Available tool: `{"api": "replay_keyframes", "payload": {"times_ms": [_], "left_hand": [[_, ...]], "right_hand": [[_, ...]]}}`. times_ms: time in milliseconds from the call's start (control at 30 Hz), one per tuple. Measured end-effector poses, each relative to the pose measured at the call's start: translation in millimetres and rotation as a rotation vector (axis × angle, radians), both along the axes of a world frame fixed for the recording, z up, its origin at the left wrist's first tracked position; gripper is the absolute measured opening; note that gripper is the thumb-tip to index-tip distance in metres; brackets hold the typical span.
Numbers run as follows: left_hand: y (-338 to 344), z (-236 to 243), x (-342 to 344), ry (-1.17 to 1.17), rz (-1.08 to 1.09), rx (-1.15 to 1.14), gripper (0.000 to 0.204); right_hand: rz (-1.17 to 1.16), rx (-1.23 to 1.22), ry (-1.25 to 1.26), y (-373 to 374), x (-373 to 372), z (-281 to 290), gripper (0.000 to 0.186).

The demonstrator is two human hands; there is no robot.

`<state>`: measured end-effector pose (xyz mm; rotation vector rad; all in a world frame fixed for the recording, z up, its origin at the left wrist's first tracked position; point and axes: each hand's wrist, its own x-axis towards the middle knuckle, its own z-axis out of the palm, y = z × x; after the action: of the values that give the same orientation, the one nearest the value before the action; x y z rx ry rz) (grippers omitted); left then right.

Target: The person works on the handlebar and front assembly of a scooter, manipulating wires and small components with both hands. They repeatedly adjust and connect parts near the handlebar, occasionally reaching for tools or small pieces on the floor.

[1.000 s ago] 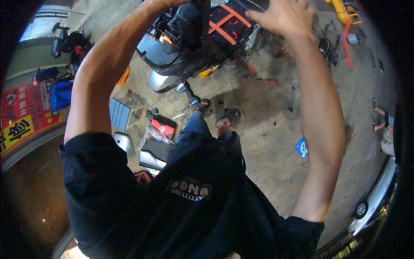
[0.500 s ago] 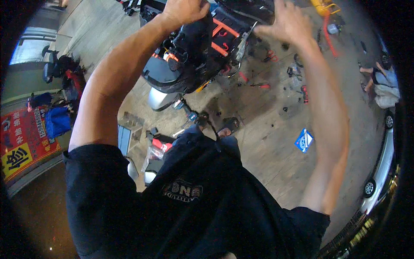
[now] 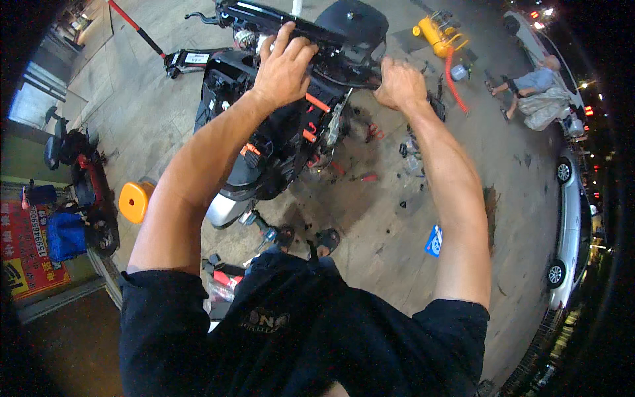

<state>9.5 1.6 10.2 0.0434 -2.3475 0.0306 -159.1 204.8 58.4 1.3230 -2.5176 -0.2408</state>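
My left hand [image 3: 283,69] is raised over the partly stripped black scooter body [image 3: 228,106], its bent fingers apart and touching a long black panel [image 3: 311,33] at the handlebar end. My right hand [image 3: 400,84] has its fingers closed round a black bar at the right of that panel; the exact part is partly hidden. Orange straps [image 3: 317,102] lie across the opened body below my hands. A cordless power tool [image 3: 261,228] is on the floor by my feet.
A red-handled floor jack [image 3: 188,61] is at upper left, an orange stool [image 3: 135,202] at left beside parked scooters. A yellow compressor [image 3: 436,36] with red hose is at upper right. A person [image 3: 532,83] sits farther right near parked cars [image 3: 569,225]. Loose parts and tools litter the floor.
The view has shifted, showing more handlebar end, the jack and compressor. My left hand's fingers have spread on the panel; my right hand has moved lower in the picture and closed on the bar.
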Motion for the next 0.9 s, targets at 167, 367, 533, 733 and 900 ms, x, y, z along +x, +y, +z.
{"api": "replay_keyframes", "payload": {"times_ms": [167,367,533,733,900], "left_hand": [[-2,1,5,-0.024,0.029,-0.005,0.06],[-2,2,8,-0.04,0.013,0.036,0.06],[0,3,7,-0.064,0.018,0.03,0.06],[5,1,5,-0.081,0.051,0.025,0.061],[3,-1,4,-0.045,0.055,0.01,0.06]], "right_hand": [[-0.059,-0.105,-0.1,16,39,1,0.099],[-0.063,-0.06,-0.152,19,48,4,0.124],[-0.017,0.131,-0.236,20,22,21,0.134],[-0.055,0.142,-0.274,41,-2,17,0.121],[0.101,-0.021,-0.329,42,-30,11,0.083]]}}
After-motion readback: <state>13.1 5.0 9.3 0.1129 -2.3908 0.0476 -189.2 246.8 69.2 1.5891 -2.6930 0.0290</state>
